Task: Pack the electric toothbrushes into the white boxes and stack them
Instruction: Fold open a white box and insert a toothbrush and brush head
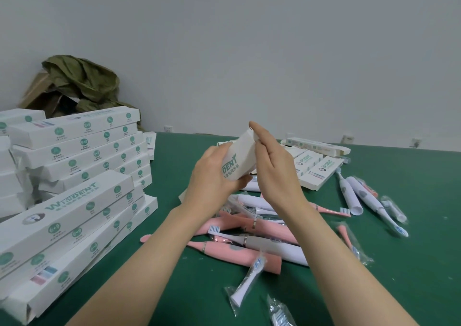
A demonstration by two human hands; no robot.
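A white box with green WISDENT lettering is held up above the table, pointing away from me. My left hand grips its near end from the left, fingers curled under it. My right hand is at its far end, fingers straight along the box's right side and fingertips at the top flap. Below my hands lies a heap of pink and white electric toothbrushes. Two white toothbrushes lie to the right. Packed white boxes are stacked at the left and front left.
Bagged brush heads lie at the front and right on the green table. More white boxes lie behind the heap. A cardboard carton with olive cloth stands at the back left against the wall.
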